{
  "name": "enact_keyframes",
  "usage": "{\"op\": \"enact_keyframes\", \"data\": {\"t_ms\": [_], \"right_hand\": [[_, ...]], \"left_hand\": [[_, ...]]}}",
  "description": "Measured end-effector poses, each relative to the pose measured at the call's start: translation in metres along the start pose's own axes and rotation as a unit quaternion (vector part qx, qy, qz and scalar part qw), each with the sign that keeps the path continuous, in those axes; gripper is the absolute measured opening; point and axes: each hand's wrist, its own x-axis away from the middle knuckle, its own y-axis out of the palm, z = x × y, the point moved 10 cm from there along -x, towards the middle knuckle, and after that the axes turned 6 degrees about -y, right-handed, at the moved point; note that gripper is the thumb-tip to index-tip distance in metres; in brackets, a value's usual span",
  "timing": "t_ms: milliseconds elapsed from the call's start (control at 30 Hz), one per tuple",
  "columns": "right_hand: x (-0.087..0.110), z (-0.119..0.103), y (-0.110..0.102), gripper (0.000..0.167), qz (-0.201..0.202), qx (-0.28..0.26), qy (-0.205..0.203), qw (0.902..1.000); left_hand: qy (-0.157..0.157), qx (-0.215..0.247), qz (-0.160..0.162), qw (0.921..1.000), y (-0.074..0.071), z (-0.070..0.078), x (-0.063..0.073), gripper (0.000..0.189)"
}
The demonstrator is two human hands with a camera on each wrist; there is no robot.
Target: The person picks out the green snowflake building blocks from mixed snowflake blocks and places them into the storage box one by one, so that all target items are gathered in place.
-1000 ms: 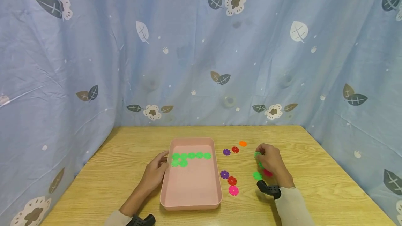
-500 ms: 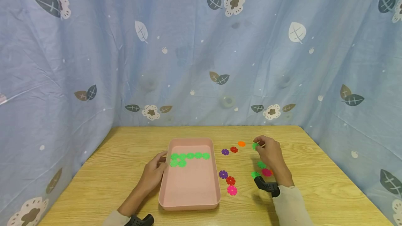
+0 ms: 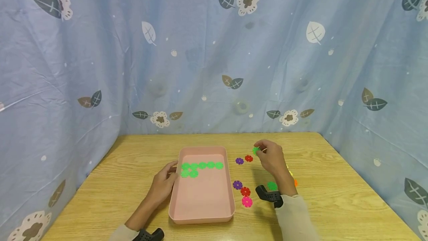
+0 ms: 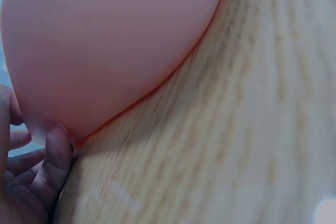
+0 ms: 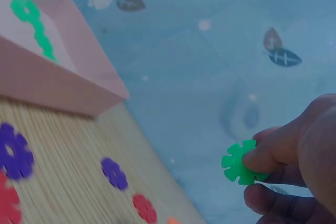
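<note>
My right hand (image 3: 272, 158) pinches a green snowflake disc (image 5: 239, 162) between thumb and fingers, above the far right part of the table. At the left wall of a pink tray (image 3: 205, 203), my left hand (image 3: 164, 183) rests with its fingers touching the outside. In the left wrist view the thumb (image 4: 59, 148) lies against the tray's outer wall, low down. Inside the tray several green snowflake discs (image 3: 202, 165) form a row, with two more (image 3: 193, 174) below its left end.
Right of the tray lie purple (image 3: 237, 185), red (image 3: 245, 191) and pink discs (image 3: 247, 201). Farther back are another purple (image 3: 239, 161) and red disc (image 3: 249, 158). A green disc (image 3: 272, 186) lies beside the right wrist; yellow and orange discs (image 3: 295, 183) are partly hidden by the forearm.
My right hand has lifted the green snowflake disc off the table and carried it left and away from me, over the orange disc's place. The left hand and the tray stay put.
</note>
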Motion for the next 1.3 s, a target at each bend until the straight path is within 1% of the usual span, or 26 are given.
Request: {"op": "enact_keyframes", "data": {"t_ms": [167, 333, 433, 533, 700, 867, 1000, 1300], "right_hand": [[-0.003, -0.019, 0.015, 0.018, 0.002, -0.007, -0.014, 0.9999], [-0.005, -0.045, 0.032, 0.017, -0.005, -0.009, -0.045, 0.9989], [-0.005, -0.061, 0.041, 0.018, -0.010, -0.021, -0.067, 0.9975], [-0.006, -0.076, 0.048, 0.018, -0.012, -0.032, -0.089, 0.9955], [-0.006, -0.095, 0.065, 0.017, -0.021, -0.048, -0.105, 0.9931], [-0.003, -0.105, 0.085, 0.017, -0.052, -0.060, -0.103, 0.9915], [-0.002, -0.111, 0.098, 0.017, -0.075, -0.060, -0.110, 0.9893], [-0.001, -0.108, 0.120, 0.017, -0.117, -0.064, -0.102, 0.9857]], "left_hand": [[0.000, 0.007, -0.007, 0.9999, 0.000, 0.000, 0.000, 0.047], [0.005, 0.018, -0.010, 0.9998, 0.001, 0.000, 0.001, 0.048], [0.008, 0.023, -0.010, 0.9997, 0.001, 0.001, 0.001, 0.048], [0.010, 0.021, -0.008, 0.9997, 0.000, 0.001, 0.001, 0.048], [0.004, 0.013, -0.005, 0.9999, 0.000, 0.000, 0.001, 0.048], [0.004, 0.015, -0.005, 0.9999, 0.000, 0.001, 0.002, 0.048], [0.001, 0.021, -0.013, 0.9997, 0.001, 0.001, 0.003, 0.048], [0.011, 0.017, -0.008, 0.9998, -0.001, 0.002, 0.002, 0.048]]}}
